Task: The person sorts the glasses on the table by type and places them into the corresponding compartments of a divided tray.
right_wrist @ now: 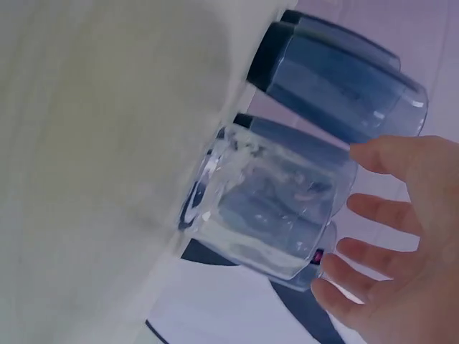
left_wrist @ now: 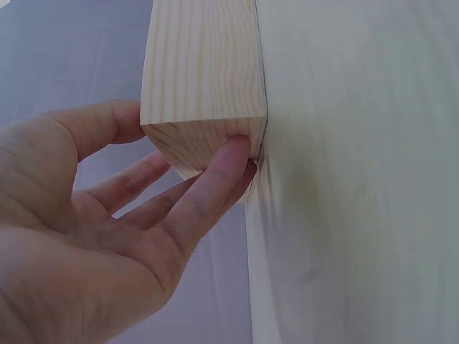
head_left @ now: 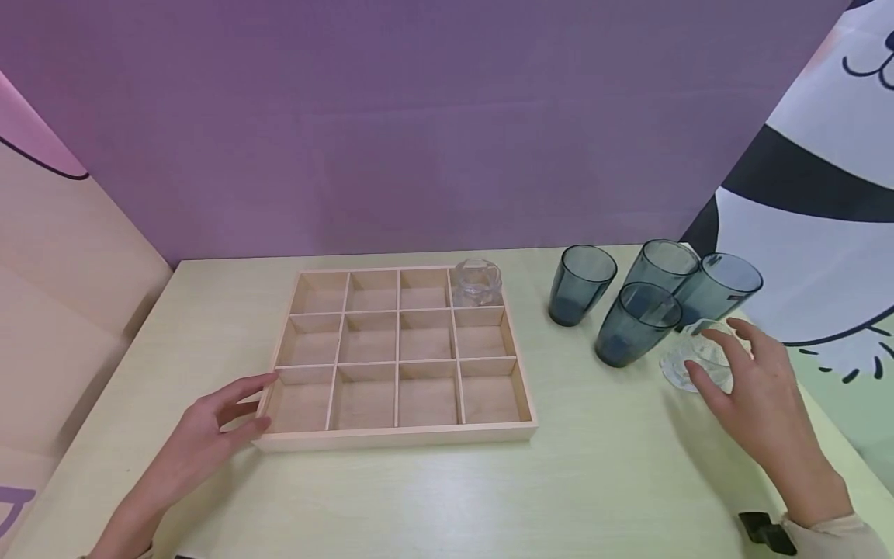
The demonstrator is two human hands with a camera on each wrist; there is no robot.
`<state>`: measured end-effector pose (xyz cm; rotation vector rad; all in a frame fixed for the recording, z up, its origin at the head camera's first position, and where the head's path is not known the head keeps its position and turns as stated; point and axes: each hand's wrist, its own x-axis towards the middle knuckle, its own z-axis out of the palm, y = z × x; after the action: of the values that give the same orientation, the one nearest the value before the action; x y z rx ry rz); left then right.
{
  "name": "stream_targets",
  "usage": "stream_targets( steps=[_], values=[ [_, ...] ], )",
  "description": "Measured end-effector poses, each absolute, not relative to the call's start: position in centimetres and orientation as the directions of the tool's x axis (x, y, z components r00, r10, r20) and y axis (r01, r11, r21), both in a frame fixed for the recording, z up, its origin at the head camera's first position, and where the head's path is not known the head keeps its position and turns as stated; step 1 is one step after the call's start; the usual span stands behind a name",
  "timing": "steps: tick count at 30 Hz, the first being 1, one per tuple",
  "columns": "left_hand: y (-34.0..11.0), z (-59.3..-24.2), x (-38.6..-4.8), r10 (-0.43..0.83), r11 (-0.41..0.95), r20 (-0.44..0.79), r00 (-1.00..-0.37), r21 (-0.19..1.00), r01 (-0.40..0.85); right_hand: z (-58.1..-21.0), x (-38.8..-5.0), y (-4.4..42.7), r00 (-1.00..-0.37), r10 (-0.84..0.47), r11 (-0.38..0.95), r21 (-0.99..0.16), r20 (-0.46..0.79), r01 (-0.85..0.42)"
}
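On the table, a wooden compartment tray (head_left: 391, 439) lies with a small clear glass (head_left: 477, 283) in its back right compartment. My left hand (head_left: 202, 431) touches the tray's left side near the front corner, fingertips against the wooden wall (left_wrist: 197, 140), as the left wrist view also shows. To the right, my right hand (head_left: 761, 404) hovers around a short clear glass tumbler (right_wrist: 262, 204), fingers spread and loosely bent. From the right wrist view, the fingertips lie close to the tumbler's rim; whether they touch it I cannot tell.
Several tall blue-grey glasses (head_left: 639, 326) stand behind and left of the clear tumbler, close together. One more blue-grey glass (head_left: 581, 287) stands slightly apart, nearer the tray. A purple backdrop (head_left: 433, 132) rises behind the table (head_left: 447, 505).
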<state>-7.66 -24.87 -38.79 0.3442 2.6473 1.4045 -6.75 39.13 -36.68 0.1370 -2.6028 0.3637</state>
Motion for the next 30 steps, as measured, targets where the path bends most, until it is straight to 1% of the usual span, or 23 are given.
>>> stream_targets(
  steps=[5,8,17,22,30],
  values=[
    [-24.9,-38.9,-7.7,0.261,0.534,0.003,-0.965,0.832,0.147,-37.1,-7.2,40.4,-0.889,0.06,0.959,-0.274,0.455,-0.075],
    [-24.9,-38.9,-7.6,0.26,0.528,-0.002,-0.966,0.837,0.14,-37.2,-7.5,41.0,-0.907,0.088,0.957,-0.288,0.412,-0.038],
    [-24.9,-38.7,-7.6,0.25,0.535,-0.011,-0.968,0.835,0.129,-37.1,-8.7,41.7,-0.951,0.161,0.955,-0.285,0.264,0.083],
    [-25.0,-38.8,-7.7,0.253,0.537,-0.006,-0.968,0.833,0.135,-37.3,-9.2,42.0,-0.968,0.156,0.951,-0.295,0.197,0.094],
    [-25.0,-38.9,-7.7,0.266,0.527,0.011,-0.964,0.836,0.155,-37.2,-9.7,42.1,-0.972,0.122,0.951,-0.305,0.201,0.056]
  ],
)
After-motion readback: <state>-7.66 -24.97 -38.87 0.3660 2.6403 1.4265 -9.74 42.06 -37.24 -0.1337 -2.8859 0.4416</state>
